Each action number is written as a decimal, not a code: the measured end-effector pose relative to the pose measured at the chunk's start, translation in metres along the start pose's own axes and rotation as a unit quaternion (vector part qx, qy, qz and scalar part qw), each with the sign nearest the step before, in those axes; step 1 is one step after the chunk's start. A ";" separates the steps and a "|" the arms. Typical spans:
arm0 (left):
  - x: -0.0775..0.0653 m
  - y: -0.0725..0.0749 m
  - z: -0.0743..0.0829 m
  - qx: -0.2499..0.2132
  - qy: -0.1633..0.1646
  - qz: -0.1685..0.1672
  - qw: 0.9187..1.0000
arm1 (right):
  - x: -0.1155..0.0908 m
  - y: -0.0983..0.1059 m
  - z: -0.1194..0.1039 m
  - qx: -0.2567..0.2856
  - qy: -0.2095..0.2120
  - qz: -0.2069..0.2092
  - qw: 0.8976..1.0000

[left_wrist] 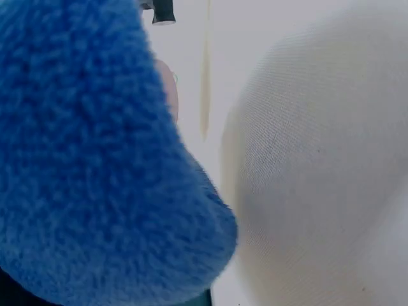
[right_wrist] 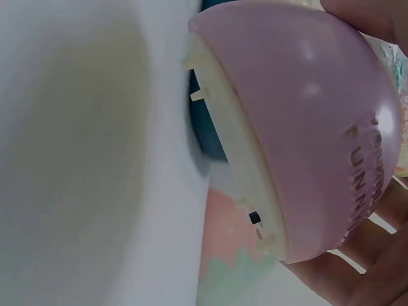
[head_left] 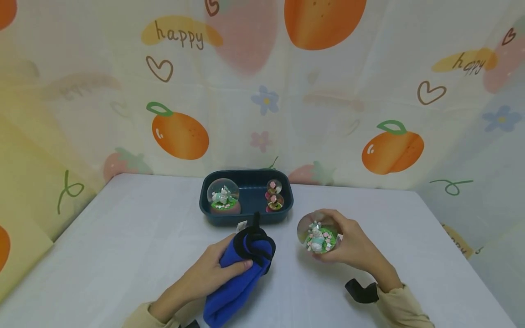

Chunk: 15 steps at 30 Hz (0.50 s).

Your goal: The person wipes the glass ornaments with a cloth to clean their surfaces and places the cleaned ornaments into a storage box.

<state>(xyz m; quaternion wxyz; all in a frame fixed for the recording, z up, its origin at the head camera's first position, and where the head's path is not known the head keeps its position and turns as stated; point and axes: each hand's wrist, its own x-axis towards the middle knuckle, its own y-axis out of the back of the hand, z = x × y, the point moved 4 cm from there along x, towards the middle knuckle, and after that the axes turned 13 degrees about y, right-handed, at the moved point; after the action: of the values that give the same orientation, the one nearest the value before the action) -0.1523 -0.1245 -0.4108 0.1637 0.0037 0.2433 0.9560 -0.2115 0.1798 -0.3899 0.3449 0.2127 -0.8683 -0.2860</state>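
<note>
Backdrop (head_left: 320, 114): "happy" in brown script, upper left and at right; partial "ppy", lower right. Globe base (right_wrist: 293, 108), pink: "FUNN" in capitals, further letters unclear; adjoining line illegible.

The head camera looks forward and down across the counter (head_left: 123, 237); close up, the left wrist's faces the cloth (head_left: 243, 287), the right's the globe (head_left: 316, 234), both in head view.

White table (head_left: 123, 246) — fruit-printed backdrop (head_left: 328, 132) behind it.
</note>
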 end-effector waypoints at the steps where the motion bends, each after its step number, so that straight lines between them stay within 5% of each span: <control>1: 0.000 0.000 0.000 -0.010 0.001 0.005 1.000 | 0.001 -0.003 -0.002 0.003 0.000 -0.003 1.000; 9: -0.003 0.007 0.001 -0.045 0.004 0.059 0.997 | 0.006 -0.029 -0.027 0.040 0.019 -0.052 0.998; 15: -0.004 0.009 0.001 -0.081 -0.006 0.068 0.994 | 0.006 -0.050 -0.043 0.034 0.040 -0.093 0.994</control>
<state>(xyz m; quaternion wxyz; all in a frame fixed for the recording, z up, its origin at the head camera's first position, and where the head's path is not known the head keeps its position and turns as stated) -0.1515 -0.1326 -0.4060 0.0994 0.0127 0.1629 0.9815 -0.1756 0.1239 -0.3939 0.3440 0.3154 -0.8395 -0.2782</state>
